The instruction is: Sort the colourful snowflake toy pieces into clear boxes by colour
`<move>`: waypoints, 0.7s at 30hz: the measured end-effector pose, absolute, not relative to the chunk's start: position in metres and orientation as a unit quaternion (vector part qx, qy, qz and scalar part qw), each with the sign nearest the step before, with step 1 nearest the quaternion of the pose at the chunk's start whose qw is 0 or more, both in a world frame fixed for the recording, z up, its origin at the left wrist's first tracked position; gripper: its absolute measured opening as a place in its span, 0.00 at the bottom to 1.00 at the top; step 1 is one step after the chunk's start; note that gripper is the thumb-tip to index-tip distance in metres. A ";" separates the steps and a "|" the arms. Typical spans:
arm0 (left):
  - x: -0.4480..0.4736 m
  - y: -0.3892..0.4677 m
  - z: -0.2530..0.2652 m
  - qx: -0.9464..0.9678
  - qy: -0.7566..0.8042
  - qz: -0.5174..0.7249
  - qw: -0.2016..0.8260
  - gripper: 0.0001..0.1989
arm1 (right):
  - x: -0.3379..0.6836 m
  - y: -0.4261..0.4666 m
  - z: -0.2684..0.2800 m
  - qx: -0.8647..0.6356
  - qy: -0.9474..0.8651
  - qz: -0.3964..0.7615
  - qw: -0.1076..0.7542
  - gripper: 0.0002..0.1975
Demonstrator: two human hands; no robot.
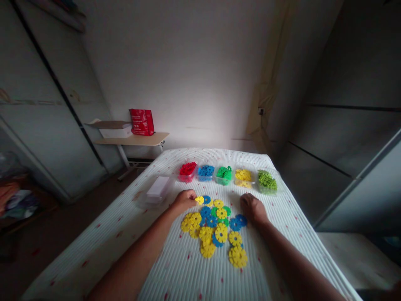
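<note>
My left hand [186, 199] is closed, its fingertips pinching the edge of a yellow notched plastic disc [199, 200] at the far left of a loose pile. A blue notched disc [206, 199] lies right beside it. My right hand [252, 206] rests on the cover to the right of the pile with its fingers curled in; whatever they may hold is hidden. Close to its wrist lie more blue discs [241, 220]. Between my forearms spread several yellow discs [221, 233], mixed with blue and green discs [227, 210], some overlapping.
Behind the pile stands a row of clear tubs with red pieces [188, 169], blue pieces [206, 172], green pieces [224, 173], yellow pieces [243, 174] and light-green pieces [267, 179]. A clear container [156, 190] with something white sits left. A side table [134, 140] bears a red bag [142, 122].
</note>
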State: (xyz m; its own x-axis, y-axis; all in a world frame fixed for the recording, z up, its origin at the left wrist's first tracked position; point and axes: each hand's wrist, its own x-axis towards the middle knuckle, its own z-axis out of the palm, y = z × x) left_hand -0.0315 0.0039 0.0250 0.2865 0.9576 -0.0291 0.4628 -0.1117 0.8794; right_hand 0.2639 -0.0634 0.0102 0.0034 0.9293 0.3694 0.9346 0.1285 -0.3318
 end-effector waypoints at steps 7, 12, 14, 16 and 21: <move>-0.003 0.002 0.057 0.643 0.495 0.304 0.498 0.09 | 0.272 -0.062 0.012 -0.652 -0.647 0.090 0.384 0.12; 0.065 0.019 0.086 0.633 0.475 0.310 0.526 0.06 | 0.275 -0.063 0.015 -0.645 -0.626 0.122 0.421 0.13; 0.096 0.032 0.096 0.626 0.473 0.336 0.521 0.07 | 0.275 -0.063 0.015 -0.642 -0.627 0.128 0.422 0.13; 0.122 0.044 0.102 0.618 0.475 0.367 0.508 0.12 | 0.275 -0.063 0.014 -0.641 -0.626 0.132 0.424 0.13; 0.137 0.047 0.091 0.620 0.501 0.404 0.449 0.16 | 0.276 -0.063 0.013 -0.636 -0.635 0.134 0.417 0.12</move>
State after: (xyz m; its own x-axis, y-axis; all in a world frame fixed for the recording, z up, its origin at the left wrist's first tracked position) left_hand 0.1371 0.0475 0.0912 0.1715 0.9838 0.0519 0.2576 -0.0956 0.9615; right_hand 0.2762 -0.0633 0.0135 0.1567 0.9197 0.3600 0.6959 0.1559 -0.7010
